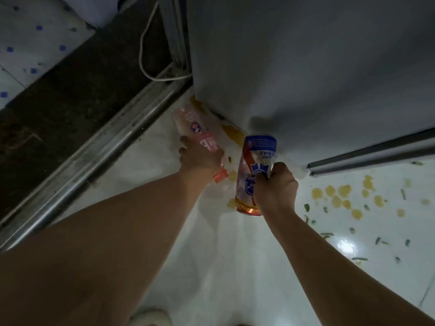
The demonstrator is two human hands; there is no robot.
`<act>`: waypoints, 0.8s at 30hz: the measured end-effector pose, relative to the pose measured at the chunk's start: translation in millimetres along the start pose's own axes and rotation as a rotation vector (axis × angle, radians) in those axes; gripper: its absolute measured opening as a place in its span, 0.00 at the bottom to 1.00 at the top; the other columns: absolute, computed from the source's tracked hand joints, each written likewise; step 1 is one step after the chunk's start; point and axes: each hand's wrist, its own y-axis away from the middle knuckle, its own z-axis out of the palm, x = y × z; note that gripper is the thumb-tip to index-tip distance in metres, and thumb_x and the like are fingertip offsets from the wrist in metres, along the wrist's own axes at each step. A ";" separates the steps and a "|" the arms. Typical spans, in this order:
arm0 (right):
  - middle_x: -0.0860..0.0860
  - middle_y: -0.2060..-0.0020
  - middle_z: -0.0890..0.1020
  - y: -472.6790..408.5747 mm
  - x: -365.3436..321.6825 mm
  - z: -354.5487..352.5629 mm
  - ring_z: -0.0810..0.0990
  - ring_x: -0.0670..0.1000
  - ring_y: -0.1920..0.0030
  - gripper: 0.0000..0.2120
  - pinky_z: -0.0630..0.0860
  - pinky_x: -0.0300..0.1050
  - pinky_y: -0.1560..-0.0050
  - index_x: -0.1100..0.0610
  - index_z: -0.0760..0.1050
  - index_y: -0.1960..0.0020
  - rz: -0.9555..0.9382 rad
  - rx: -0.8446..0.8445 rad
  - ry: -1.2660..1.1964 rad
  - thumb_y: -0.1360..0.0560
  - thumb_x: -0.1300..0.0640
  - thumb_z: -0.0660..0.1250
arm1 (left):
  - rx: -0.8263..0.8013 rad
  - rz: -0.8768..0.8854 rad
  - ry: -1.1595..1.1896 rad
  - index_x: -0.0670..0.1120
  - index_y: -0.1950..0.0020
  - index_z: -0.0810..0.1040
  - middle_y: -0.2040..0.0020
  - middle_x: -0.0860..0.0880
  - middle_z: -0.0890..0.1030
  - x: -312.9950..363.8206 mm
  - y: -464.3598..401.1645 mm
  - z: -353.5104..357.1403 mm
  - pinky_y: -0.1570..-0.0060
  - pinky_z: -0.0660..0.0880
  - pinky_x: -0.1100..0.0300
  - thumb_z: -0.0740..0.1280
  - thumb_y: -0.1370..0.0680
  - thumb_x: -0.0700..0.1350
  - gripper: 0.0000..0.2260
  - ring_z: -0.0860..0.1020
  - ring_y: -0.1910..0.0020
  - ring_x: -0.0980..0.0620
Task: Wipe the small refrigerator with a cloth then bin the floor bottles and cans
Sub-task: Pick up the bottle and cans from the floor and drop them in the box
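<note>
Fingers of the right hand (275, 187) gripped a can (255, 170) and the left hand (200, 156) held a bottle (195, 128) on the floor (211, 255) beside the fridge (306, 67), so binning apparently remained, no bin showing.

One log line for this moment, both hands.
phase: floor pickup | left hand: holds pink bottle | right hand: holds beer can | fridge beside

Clear plastic bottle (200, 137) with pink label and orange cap, lying left of tilted blue-white-red can (255, 170), against grey refrigerator's (306, 67) near base
</note>
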 end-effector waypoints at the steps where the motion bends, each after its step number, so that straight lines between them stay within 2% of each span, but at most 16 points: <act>1: 0.53 0.59 0.73 -3.7 4.0 3.0 0.70 0.52 0.65 0.07 0.64 0.40 0.73 0.62 0.70 0.46 -0.009 0.004 0.004 0.23 0.61 0.59 | 0.024 -0.006 0.005 0.39 0.26 0.46 0.30 0.37 0.62 1.8 -5.8 6.8 0.35 0.68 0.48 0.69 0.29 0.56 0.44 0.66 0.33 0.39; 6: 0.52 0.58 0.73 -13.9 18.5 8.8 0.73 0.53 0.62 0.07 0.69 0.41 0.69 0.62 0.70 0.45 -0.043 0.022 0.000 0.22 0.61 0.58 | 0.096 -0.119 0.166 0.39 0.25 0.42 0.26 0.37 0.56 10.5 -23.7 25.5 0.31 0.60 0.49 0.69 0.29 0.57 0.47 0.60 0.28 0.39; 9: 0.52 0.57 0.73 -8.4 18.2 2.2 0.73 0.52 0.62 0.07 0.70 0.41 0.67 0.62 0.70 0.45 -0.047 0.023 -0.006 0.22 0.61 0.58 | 0.133 -0.178 0.212 0.40 0.25 0.40 0.28 0.37 0.60 11.8 -14.1 16.7 0.33 0.64 0.47 0.69 0.28 0.57 0.47 0.65 0.31 0.38; 13: 0.52 0.58 0.73 18.3 5.9 -23.3 0.71 0.49 0.67 0.05 0.65 0.37 0.74 0.61 0.69 0.48 -0.019 -0.008 -0.051 0.22 0.62 0.58 | 0.106 -0.090 0.246 0.44 0.28 0.48 0.34 0.37 0.66 5.0 31.8 -17.6 0.40 0.73 0.45 0.73 0.30 0.51 0.42 0.72 0.39 0.37; 16: 0.51 0.59 0.74 51.0 -8.0 -52.9 0.69 0.44 0.71 0.01 0.65 0.35 0.75 0.58 0.66 0.52 0.003 -0.040 -0.078 0.23 0.62 0.58 | 0.050 -0.017 0.226 0.44 0.29 0.51 0.36 0.38 0.69 3.6 81.3 -52.8 0.42 0.74 0.44 0.73 0.30 0.49 0.40 0.74 0.42 0.37; 19: 0.50 0.59 0.73 88.4 -22.9 -92.6 0.67 0.40 0.71 0.01 0.62 0.33 0.76 0.58 0.67 0.51 0.028 -0.059 -0.073 0.22 0.62 0.59 | 0.036 0.023 0.161 0.43 0.30 0.53 0.39 0.38 0.72 12.5 136.1 -92.7 0.43 0.75 0.45 0.73 0.30 0.48 0.38 0.76 0.44 0.39; 22: 0.51 0.59 0.73 124.4 -41.1 -137.9 0.67 0.41 0.71 0.05 0.62 0.33 0.76 0.60 0.70 0.47 0.039 -0.061 -0.063 0.22 0.62 0.59 | 0.007 0.052 0.114 0.44 0.30 0.53 0.40 0.40 0.73 25.4 189.1 -133.4 0.45 0.76 0.48 0.73 0.30 0.48 0.37 0.77 0.46 0.41; 24: 0.52 0.58 0.73 146.4 -55.3 -168.7 0.69 0.45 0.70 0.07 0.62 0.35 0.74 0.61 0.70 0.46 0.031 -0.049 -0.043 0.22 0.62 0.59 | -0.008 0.069 0.106 0.44 0.31 0.55 0.40 0.41 0.73 36.6 221.7 -159.8 0.46 0.76 0.50 0.73 0.30 0.48 0.36 0.77 0.46 0.42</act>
